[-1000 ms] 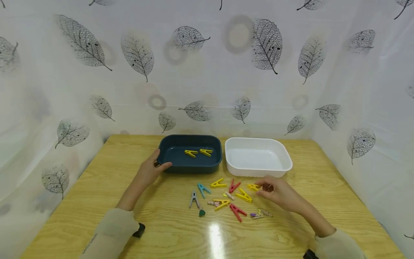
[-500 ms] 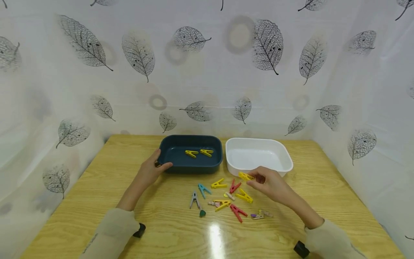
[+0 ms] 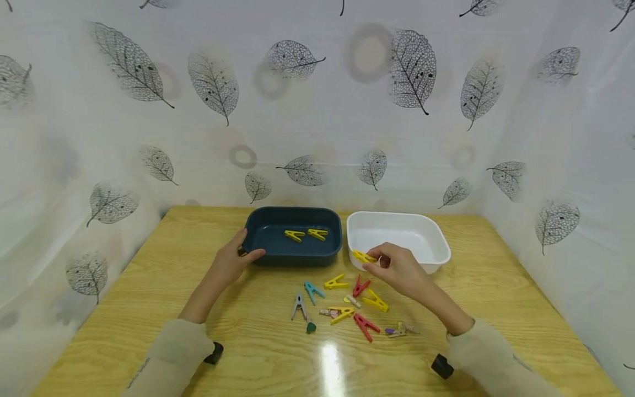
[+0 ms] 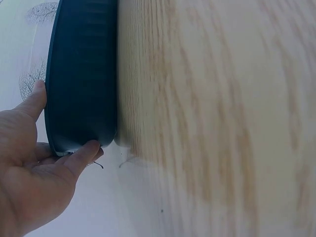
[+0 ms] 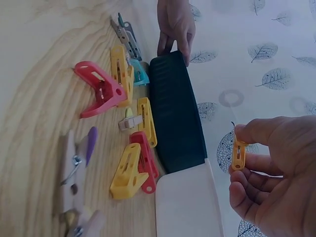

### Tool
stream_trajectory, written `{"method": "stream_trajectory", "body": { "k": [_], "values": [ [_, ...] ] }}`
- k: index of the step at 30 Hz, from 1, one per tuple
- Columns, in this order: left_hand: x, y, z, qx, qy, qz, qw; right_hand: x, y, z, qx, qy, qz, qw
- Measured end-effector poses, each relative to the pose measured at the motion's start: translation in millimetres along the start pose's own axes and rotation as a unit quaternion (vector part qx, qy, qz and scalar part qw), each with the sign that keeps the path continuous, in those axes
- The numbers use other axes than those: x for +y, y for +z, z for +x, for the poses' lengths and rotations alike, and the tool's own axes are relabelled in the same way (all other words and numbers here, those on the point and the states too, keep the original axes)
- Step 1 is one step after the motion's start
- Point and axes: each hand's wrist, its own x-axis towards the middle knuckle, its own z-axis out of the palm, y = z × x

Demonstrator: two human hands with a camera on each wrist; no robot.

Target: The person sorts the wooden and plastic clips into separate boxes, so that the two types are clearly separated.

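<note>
A: Access at the dark tray?

B: Open from above. The left hand bars its left end; two yellow pegs occupy the floor from centre rightward, leaving room on the left.

A: The white tray?

B: The right hand, pinching a yellow clip, obstructs the near left corner. The right side is passable. The slit between trays is too narrow for a hand.

A: Low approach?

B: Scattered clothespins block the middle. Bare tabletop gives passage right of the white tray; the curtain closes the rear.
</note>
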Motion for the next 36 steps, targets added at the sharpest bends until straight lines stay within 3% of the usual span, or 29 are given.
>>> {"method": "stream_trajectory", "body": {
  "k": [36],
  "values": [
    [2.2,0.0,-1.4,0.006,0.008,0.008,0.9999,-40,45,89.4,-0.059,0.028,-0.011,0.9978]
  ]
}}
